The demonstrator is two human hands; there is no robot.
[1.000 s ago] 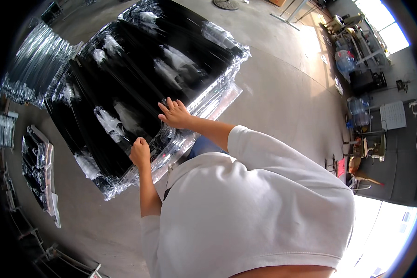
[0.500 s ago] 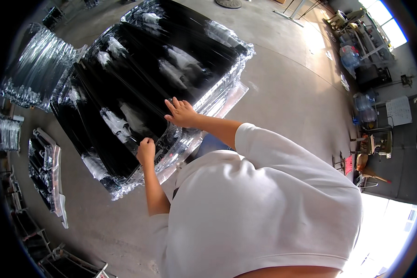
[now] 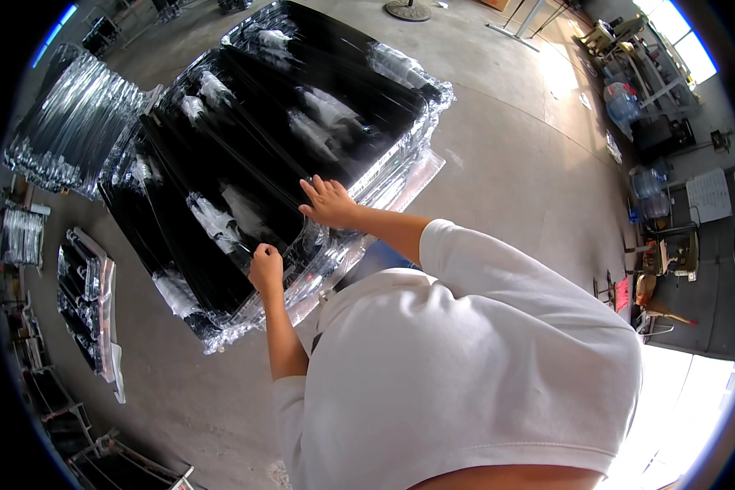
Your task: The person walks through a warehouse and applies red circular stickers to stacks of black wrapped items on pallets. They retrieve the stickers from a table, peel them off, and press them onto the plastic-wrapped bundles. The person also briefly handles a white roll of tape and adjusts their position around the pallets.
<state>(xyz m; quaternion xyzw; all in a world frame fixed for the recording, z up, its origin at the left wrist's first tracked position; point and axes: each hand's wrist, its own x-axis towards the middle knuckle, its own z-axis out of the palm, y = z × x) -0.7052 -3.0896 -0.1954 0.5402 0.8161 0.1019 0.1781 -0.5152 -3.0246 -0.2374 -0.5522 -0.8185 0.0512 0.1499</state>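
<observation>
A large stack of glossy black panels [image 3: 261, 139] in clear plastic wrap lies in front of me, with whitish reflections across its top. My right hand [image 3: 328, 202] rests on the stack near its close edge, fingers spread. Further left, my left hand [image 3: 266, 267] is closed in a pinch just above the near corner. A thin sliver seems to poke out from its fingertips, too small to name. Crumpled clear plastic wrap [image 3: 322, 245] hangs along the stack's near side, between and below my hands.
Another wrapped stack [image 3: 73, 122] stands at the far left, touching or close to the main one. A smaller wrapped bundle [image 3: 86, 302] is on the concrete floor [image 3: 180, 392] at left. Blue water jugs [image 3: 621, 102], a whiteboard [image 3: 708, 196] and a chair [image 3: 645, 290] line the right wall.
The whole view has shifted slightly, so the stack and hands appear a little further right. Both hands keep nearly the same place on the stack.
</observation>
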